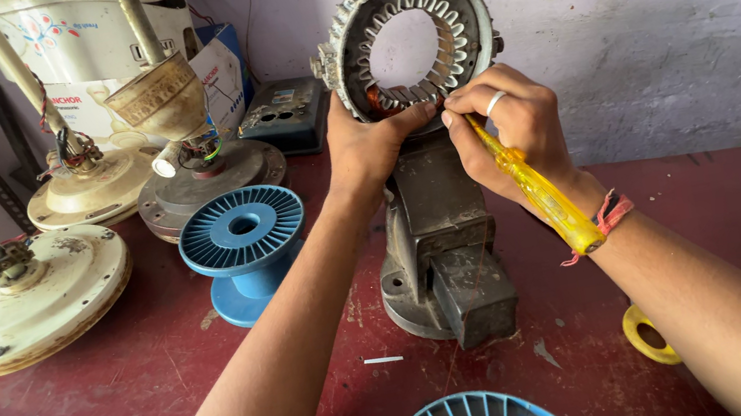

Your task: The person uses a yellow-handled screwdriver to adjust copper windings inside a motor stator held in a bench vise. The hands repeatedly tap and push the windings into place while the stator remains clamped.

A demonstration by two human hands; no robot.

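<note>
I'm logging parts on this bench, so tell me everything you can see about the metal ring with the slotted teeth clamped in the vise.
The stator ring is a round, grey, worn metal ring with pale slotted teeth lining its open centre. It stands upright on edge, gripped at the bottom by a dark bench vise. A bolt sticks up at its top. The left hand touches its lower inner edge; the right hand brings a yellow screwdriver there.

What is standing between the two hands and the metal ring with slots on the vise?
Nothing visible. The left hand already touches the lower rim of the metal ring, and the right hand holds the yellow screwdriver with its tip at the ring's slots.
</note>
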